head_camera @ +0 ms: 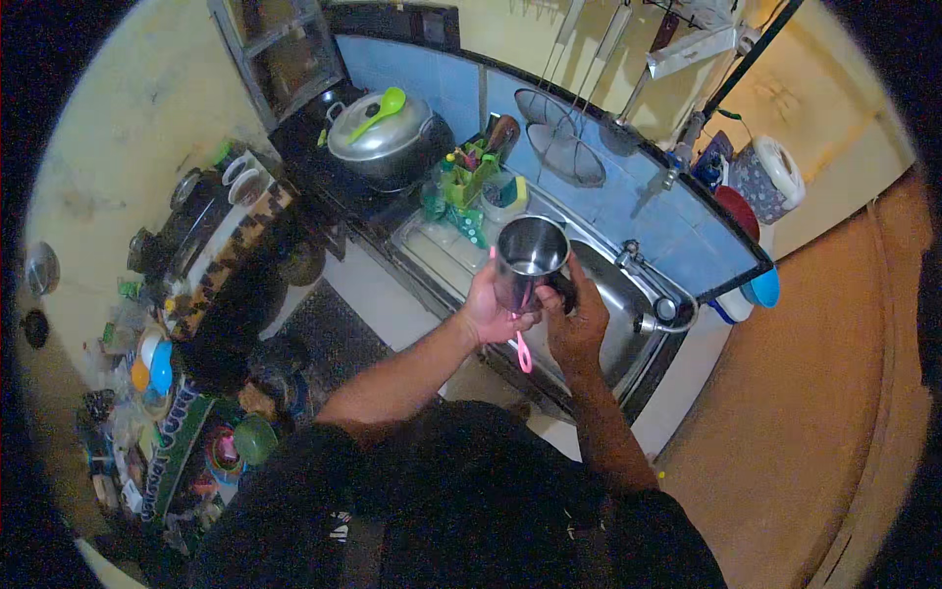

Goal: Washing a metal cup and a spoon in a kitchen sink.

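Note:
A stainless steel mug [541,247] is held up at the near edge of the sink, its wide mouth facing me. My left hand [487,309] wraps around its left side. A slim pink-handled utensil [523,353] is also in that hand, its looped end hanging below the fingers; its other end is mostly hidden. My right hand [581,316] grips the mug from the right, near a dark part that looks like its handle. Behind the hands lies the steel sink basin [618,294].
A folding-neck faucet [647,283] stands at the basin's right. Behind the mug are a tub with a yellow sponge [521,195] and a green holder [467,184]. A lidded pot [383,136] with a green spoon [379,114] sits at the back left. Strainers [567,154] hang on the wall.

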`<control>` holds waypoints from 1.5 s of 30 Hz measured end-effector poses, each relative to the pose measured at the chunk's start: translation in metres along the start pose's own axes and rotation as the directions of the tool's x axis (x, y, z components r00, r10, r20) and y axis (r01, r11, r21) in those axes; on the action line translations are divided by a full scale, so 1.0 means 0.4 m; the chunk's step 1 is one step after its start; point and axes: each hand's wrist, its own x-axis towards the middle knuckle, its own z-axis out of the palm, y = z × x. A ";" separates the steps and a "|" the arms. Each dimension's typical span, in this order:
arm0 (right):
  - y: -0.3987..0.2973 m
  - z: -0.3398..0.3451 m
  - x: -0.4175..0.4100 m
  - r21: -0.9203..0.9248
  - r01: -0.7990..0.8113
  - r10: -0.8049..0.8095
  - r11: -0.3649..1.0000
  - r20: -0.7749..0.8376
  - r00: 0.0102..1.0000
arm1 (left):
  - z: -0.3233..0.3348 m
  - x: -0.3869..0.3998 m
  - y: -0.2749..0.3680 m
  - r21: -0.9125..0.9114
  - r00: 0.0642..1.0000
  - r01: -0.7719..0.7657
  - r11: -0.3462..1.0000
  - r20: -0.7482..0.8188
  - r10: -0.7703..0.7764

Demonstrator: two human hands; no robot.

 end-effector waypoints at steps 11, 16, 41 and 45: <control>0.031 0.000 0.020 -0.086 -0.261 0.269 0.962 0.109 0.957 | -0.021 -0.009 0.005 0.205 0.842 -0.048 0.978 -0.518 0.150; 0.077 -0.019 0.022 -0.015 -0.245 0.245 0.969 0.090 0.965 | 0.003 -0.026 0.001 0.381 0.898 -0.097 0.919 -0.366 0.246; 0.255 -0.063 0.118 0.528 -0.491 0.578 0.693 0.001 0.816 | 0.085 0.142 0.032 0.997 0.680 -0.073 0.005 0.046 0.732; 0.275 -0.023 0.089 0.736 -0.598 0.655 0.317 0.286 0.699 | 0.122 0.156 0.081 0.909 0.694 0.306 0.283 -0.417 0.587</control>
